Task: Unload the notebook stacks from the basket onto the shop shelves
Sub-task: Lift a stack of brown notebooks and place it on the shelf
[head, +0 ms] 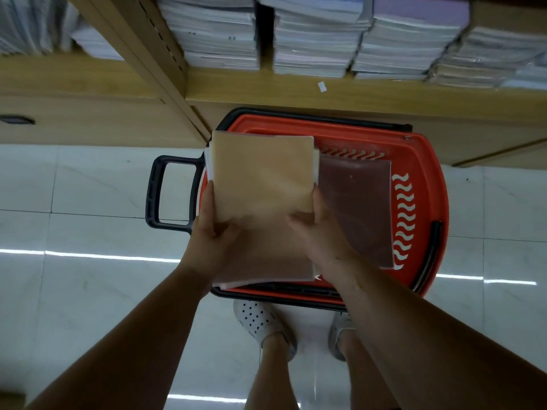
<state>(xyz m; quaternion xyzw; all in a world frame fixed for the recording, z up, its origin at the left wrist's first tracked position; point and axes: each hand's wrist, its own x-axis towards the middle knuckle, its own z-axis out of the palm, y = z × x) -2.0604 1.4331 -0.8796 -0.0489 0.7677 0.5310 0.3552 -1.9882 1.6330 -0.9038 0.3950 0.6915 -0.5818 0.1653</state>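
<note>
Shelves: the wooden shop shelves [266, 93] run along the far side of the basket [426, 161], close behind its far rim.
Floor: the white tiled floor [88, 187] lies under the basket and spreads out to its left and right.
Basket: red plastic with black trim, standing on the floor just ahead of your feet. Its black pull handle [154, 193] sticks out from the left side.
Shelf load: the shelved notebooks [319, 39] sit in piles side by side on the board beyond the basket, page edges toward you.
Held stack: the tan notebook stack [263, 176] is over the basket's left half. Its left edge overhangs the basket's left rim, and white page edges show there.
Below it: a second tan stack [266, 258] lies in the basket's near left part, partly hidden by your hands. You cannot tell whether the held stack touches it.
Beside it: the maroon stack [358, 211] lies flat in the basket's right half, just right of the held stack.
Left hand: your left hand [211, 235] grips the held stack's near left corner, fingers up along its left edge and thumb on the cover.
Right hand: your right hand [322, 235] grips the near right corner, a finger along the right edge and thumb on the cover.
Feet: your white perforated shoes [260, 321] stand at the basket's near side.
Scrap: a small white paper scrap [322, 86] lies on the shelf board beyond the basket.
</note>
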